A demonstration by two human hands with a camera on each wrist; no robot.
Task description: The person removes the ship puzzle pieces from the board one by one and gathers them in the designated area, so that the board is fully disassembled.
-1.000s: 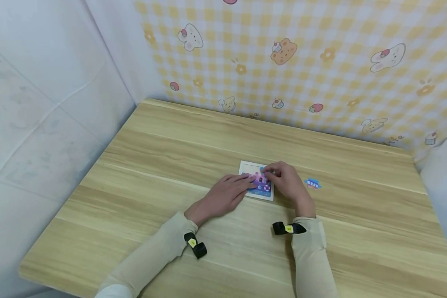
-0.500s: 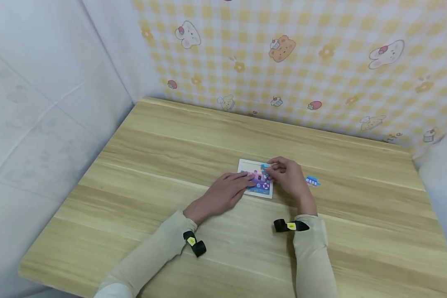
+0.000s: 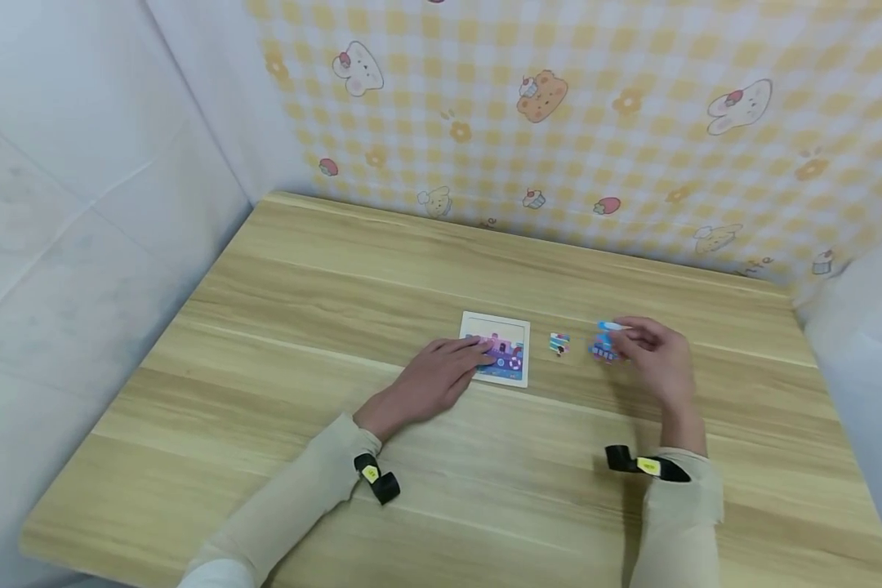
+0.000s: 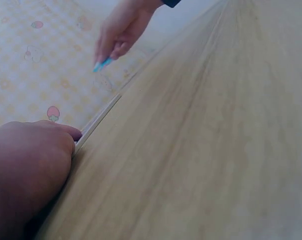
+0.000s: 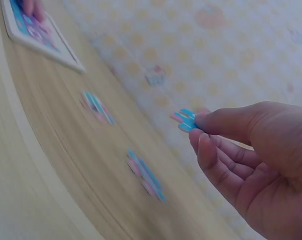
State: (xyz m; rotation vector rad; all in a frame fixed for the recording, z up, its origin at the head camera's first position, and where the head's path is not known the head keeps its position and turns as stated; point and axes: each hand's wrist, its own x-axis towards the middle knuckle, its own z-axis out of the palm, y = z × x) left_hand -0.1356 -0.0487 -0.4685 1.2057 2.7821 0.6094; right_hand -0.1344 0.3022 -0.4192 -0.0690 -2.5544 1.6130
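Observation:
A small white-framed jigsaw puzzle lies on the wooden table, its lower part filled with a pink and purple ship picture. My left hand rests on its left side with extended fingers over the picture. To the right, my right hand pinches a blue, white and pink puzzle piece between thumb and fingertips, raised above the table. Below it in the right wrist view lies a blue and pink piece. Between that one and the frame sits a striped piece.
The wood-grain table extends around the puzzle on all sides. A yellow checked cloth with cartoon animals hangs behind its far edge, and white cloth hangs on the left.
My right hand has lifted the puzzle piece off the frame and carried it right, over the loose piece. The striped piece has come into sight. My left hand stays on the puzzle.

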